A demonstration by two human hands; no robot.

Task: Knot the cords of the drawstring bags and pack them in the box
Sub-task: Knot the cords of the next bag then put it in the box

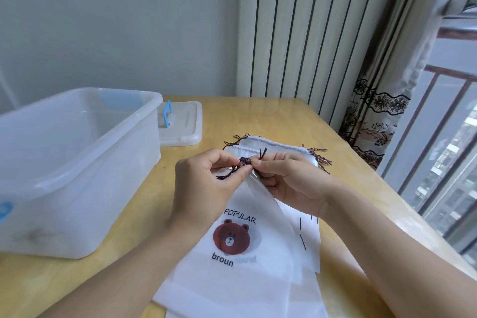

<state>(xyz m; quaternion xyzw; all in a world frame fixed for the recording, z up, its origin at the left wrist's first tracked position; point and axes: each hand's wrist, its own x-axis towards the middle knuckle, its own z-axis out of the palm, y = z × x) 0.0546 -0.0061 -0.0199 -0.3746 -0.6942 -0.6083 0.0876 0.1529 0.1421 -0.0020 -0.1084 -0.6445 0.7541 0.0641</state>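
Observation:
A white drawstring bag [240, 266] printed with a brown bear and the words "POPULAR" and "broun" hangs lifted off the table between my hands. Its dark brown cord [245, 161] is bunched into a knot at the bag's top. My left hand [206, 178] pinches the cord at the knot's left side. My right hand [289, 178] pinches it at the right side, with cord ends sticking up above the fingers. More white drawstring bags [284, 151] with brown cords lie flat on the table behind and under my hands. The translucent plastic box [77, 162] stands open at the left.
The box's lid [185, 121] with a blue handle lies flat behind the box. The wooden table [284, 121] ends at its right edge beside a patterned curtain [371, 121] and a window railing. A white radiator stands against the wall behind the table.

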